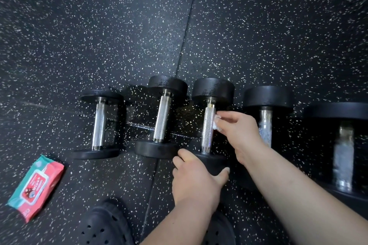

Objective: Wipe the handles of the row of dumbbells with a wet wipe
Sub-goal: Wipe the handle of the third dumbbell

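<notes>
Several black dumbbells with knurled steel handles lie in a row on the speckled rubber floor. My right hand [237, 131] pinches a crumpled white wet wipe [217, 124] against the right side of the third dumbbell's handle [208, 129]. My left hand [196, 175] grips the near black head [214, 163] of that same dumbbell. The two handles to the left, the small dumbbell's handle [99, 125] and the second dumbbell's handle [162, 119], stand free. The fourth handle [265, 127] is partly hidden behind my right hand, and the largest dumbbell's handle [343, 155] lies at the far right.
A red and teal pack of wet wipes [35, 184] lies on the floor at the lower left. My black perforated shoe [103, 225] shows at the bottom edge. A seam between floor mats [185, 36] runs up the middle.
</notes>
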Demonstrator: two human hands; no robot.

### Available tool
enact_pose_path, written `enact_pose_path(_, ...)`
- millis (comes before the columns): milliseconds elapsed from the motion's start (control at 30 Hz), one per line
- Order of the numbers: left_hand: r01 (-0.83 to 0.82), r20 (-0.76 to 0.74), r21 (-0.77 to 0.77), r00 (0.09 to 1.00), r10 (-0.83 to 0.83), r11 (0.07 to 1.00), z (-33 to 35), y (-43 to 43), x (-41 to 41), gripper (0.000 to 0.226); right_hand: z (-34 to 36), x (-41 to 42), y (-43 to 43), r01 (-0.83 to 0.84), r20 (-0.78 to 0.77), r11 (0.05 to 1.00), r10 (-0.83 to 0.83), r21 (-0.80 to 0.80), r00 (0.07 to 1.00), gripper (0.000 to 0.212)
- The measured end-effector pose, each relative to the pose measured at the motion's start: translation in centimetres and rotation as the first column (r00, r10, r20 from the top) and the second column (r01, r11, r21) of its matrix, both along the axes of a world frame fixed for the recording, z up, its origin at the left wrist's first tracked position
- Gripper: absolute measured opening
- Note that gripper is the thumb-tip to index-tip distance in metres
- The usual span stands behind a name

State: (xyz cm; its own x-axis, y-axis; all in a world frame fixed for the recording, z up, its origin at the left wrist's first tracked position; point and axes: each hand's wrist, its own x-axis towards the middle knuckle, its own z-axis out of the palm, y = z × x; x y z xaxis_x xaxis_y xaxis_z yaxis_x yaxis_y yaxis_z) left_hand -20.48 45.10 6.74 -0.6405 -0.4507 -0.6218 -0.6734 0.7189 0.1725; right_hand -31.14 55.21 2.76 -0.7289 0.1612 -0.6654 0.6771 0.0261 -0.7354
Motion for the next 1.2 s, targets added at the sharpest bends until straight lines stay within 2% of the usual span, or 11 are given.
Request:
enact_pose_path(133, -0.002, -0.001, 0.006, 1.0, 0.002, 1.0, 0.0, 0.0, 0.0, 0.114, 0.9, 0.7, 0.1, -0.018, -0.115, 0.993, 0.032, 0.114, 0.993, 0.022)
enact_pose_path(200, 0.002, 0.002, 0.003, 1.0, -0.002, 1.0, 0.0, 0.1, 0.0, 0.115, 1.4, 0.8, 0.5, -0.014, -0.199, 0.986, 0.048, 0.167, 0.979, 0.017)
enact_pose_path(300, 0.002, 0.007, -0.003, 1.0, -0.002, 1.0, 0.0, 0.0, -0.1, 0.117, 2.1, 0.7, 1.1, -0.103, -0.288, 0.955, 0.185, 0.277, 0.94, 0.014)
enact_pose_path(467, 0.006, -0.001, -0.001, 1.0, -0.006, 1.0, 0.0, 0.0, -0.1, 0.115, 1.8, 0.7, 1.3, -0.296, -0.315, 0.89, 0.408, 0.347, 0.857, 0.023)
enact_pose_path(633, -0.002, -0.009, 0.01, 1.0, 0.002, 1.0, -0.1, 0.0, 0.1, 0.115, 0.9, 0.7, 1.2, -0.242, -0.395, 0.742, 0.569, 0.625, 0.722, 0.014)
enact_pose_path(733, -0.005, -0.005, 0.004, 1.0, 0.005, 1.0, -0.1, 0.0, 0.1, 0.115, 0.4, 1.4, 0.8, -0.211, -0.441, 0.726, 0.593, 0.654, 0.674, 0.008)
enact_pose_path(800, -0.009, -0.008, 0.008, 1.0, 0.009, 1.0, -0.2, 0.1, 0.1, 0.113, 0.5, 2.1, 0.0, -0.21, -0.43, 0.673, 0.649, 0.709, 0.628, 0.008)
enact_pose_path(900, -0.014, -0.011, 0.021, 1.0, 0.014, 1.0, -0.3, 0.1, 0.0, 0.111, 0.3, 2.1, -0.5, -0.239, -0.389, 0.562, 0.766, 0.792, 0.512, 0.005)
enact_pose_path(1033, -0.023, 0.003, 0.048, 1.0, 0.022, 0.999, -0.1, 0.0, 0.0, 0.109, 1.2, 0.1, -1.9, -0.385, -0.139, 0.324, 0.89, 0.864, 0.435, 0.008)
enact_pose_path(1133, -0.024, 0.017, 0.066, 1.0, 0.023, 0.998, 0.0, 0.0, -0.2, 0.107, 2.2, -0.8, -3.9, -0.457, 0.013, 0.135, 0.952, 0.879, 0.307, 0.016)
enact_pose_path(1200, -0.025, 0.024, 0.071, 0.999, 0.023, 0.997, 0.0, 0.0, -0.2, 0.109, 2.4, -1.0, -4.1, -0.418, -0.018, 0.153, 0.951, 0.895, 0.309, 0.025)
